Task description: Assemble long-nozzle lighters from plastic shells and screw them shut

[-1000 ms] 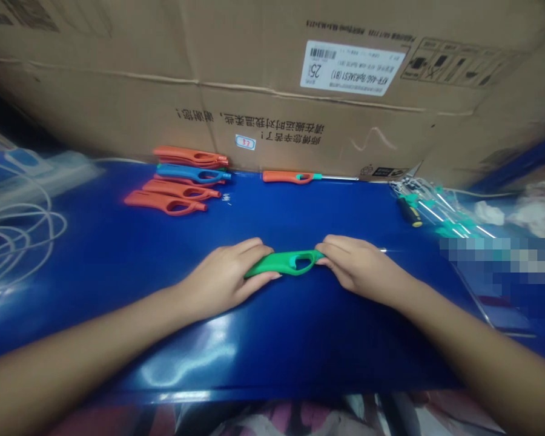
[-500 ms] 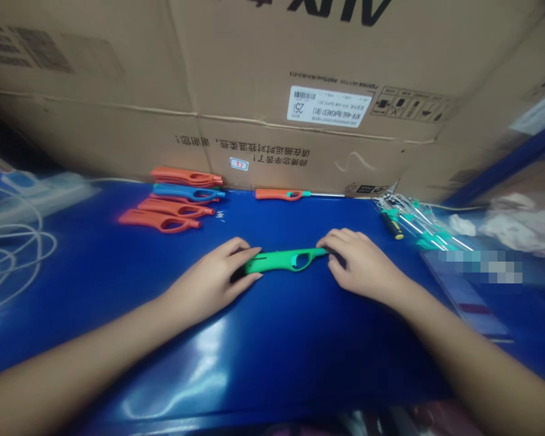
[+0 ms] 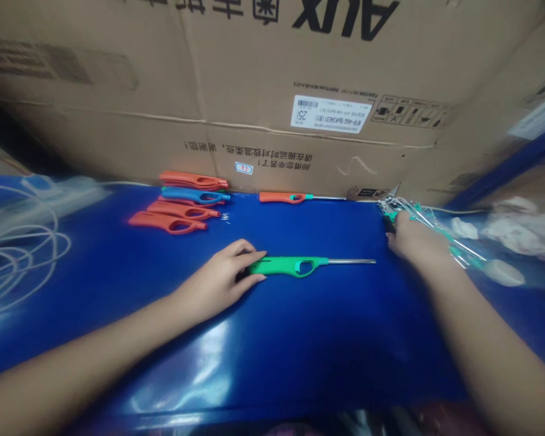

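A green long-nosed lighter (image 3: 281, 266) lies on the blue table, its bare metal tube pointing right. My left hand (image 3: 236, 264) is closed on the rear end of its handle, with thumb and fingers on either side. At the right, my right hand (image 3: 415, 237) has its fingers curled round a screwdriver (image 3: 389, 226), of which only a dark bit shows; the hand hides the rest. Just beyond that hand lies a pile of metal tubes with teal triggers (image 3: 424, 217).
At back left lie several orange handle shells (image 3: 168, 223) and a blue one (image 3: 193, 195), near small white bits (image 3: 225, 217). An orange lighter (image 3: 279, 197) rests along the cardboard box (image 3: 254, 79). White cable (image 3: 57, 266) coils at left; crumpled white material (image 3: 520, 227) lies at right.
My right hand has let go of the green lighter's front end and moved right to the screwdriver, exposing the lighter's metal tube. My left hand keeps its hold on the handle.
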The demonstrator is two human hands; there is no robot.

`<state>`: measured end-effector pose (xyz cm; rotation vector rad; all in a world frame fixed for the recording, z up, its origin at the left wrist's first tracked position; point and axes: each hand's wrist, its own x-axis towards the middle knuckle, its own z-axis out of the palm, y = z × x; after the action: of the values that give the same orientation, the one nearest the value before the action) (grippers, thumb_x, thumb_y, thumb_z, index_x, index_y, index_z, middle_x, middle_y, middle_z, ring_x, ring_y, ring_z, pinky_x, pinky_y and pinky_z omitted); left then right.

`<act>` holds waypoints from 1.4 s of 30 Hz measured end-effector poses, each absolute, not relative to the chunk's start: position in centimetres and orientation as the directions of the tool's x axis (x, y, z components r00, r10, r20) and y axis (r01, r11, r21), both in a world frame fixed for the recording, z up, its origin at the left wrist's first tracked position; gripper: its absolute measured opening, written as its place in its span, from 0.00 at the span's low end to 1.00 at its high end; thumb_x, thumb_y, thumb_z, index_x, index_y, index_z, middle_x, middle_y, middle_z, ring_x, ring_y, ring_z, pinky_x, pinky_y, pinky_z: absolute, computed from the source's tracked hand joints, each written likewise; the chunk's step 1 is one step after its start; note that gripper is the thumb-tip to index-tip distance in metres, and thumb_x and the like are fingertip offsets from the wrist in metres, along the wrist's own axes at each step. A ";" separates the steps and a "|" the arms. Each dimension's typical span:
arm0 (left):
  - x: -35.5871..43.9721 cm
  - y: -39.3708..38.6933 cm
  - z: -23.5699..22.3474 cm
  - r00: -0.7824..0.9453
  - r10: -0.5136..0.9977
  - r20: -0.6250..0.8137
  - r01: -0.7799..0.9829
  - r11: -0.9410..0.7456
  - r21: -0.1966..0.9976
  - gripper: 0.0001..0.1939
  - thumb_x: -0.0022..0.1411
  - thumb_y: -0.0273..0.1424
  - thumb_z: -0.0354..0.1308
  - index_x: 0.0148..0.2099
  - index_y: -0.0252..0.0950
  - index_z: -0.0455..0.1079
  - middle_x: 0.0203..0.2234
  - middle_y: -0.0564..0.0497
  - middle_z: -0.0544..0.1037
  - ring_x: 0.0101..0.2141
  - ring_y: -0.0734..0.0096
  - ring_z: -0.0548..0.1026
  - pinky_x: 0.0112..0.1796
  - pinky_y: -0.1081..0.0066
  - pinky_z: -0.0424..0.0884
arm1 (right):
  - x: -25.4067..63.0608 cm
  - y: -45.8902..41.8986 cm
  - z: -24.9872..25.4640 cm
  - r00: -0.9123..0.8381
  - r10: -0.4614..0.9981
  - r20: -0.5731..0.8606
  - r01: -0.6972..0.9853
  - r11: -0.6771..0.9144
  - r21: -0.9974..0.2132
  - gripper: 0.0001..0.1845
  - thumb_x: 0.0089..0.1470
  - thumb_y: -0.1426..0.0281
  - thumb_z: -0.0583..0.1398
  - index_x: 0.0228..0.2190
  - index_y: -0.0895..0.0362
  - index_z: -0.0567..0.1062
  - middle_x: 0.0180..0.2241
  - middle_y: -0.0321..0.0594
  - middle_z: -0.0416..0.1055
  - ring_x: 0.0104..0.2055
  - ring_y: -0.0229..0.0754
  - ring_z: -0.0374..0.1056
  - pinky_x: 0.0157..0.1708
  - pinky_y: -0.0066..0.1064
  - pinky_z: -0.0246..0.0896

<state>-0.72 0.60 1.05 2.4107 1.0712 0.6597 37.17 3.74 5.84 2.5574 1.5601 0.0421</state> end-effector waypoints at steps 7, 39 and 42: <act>-0.1 -0.3 1.2 0.600 0.762 0.245 0.521 -0.604 0.604 0.21 0.67 0.36 0.60 0.59 0.35 0.72 0.46 0.45 0.74 0.34 0.70 0.75 0.39 0.67 0.76 | 36.8 3.1 6.0 0.334 0.938 0.093 0.942 -0.335 -0.005 0.24 0.62 0.66 0.50 0.55 0.64 0.69 0.43 0.65 0.74 0.44 0.67 0.73 0.40 0.53 0.67; -5.2 5.6 1.4 0.315 0.899 0.305 0.857 -0.408 0.316 0.19 0.62 0.35 0.58 0.55 0.36 0.72 0.50 0.42 0.75 0.52 0.52 0.73 0.55 0.53 0.70 | 22.6 2.6 2.3 -0.478 0.790 0.383 0.715 0.604 -0.353 0.16 0.68 0.65 0.52 0.50 0.56 0.74 0.42 0.47 0.73 0.40 0.47 0.72 0.40 0.39 0.70; -4.9 5.3 1.5 0.314 0.895 0.316 0.829 -0.420 0.368 0.18 0.62 0.34 0.59 0.54 0.36 0.73 0.49 0.42 0.74 0.52 0.52 0.73 0.55 0.52 0.69 | 22.8 2.1 3.0 -0.405 0.811 0.422 0.677 0.576 -0.458 0.15 0.67 0.64 0.54 0.47 0.56 0.76 0.37 0.44 0.72 0.34 0.43 0.69 0.35 0.35 0.68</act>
<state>-4.89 5.33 1.50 2.4317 1.6078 0.7257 22.82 2.14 3.03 1.7789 3.3035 -0.4272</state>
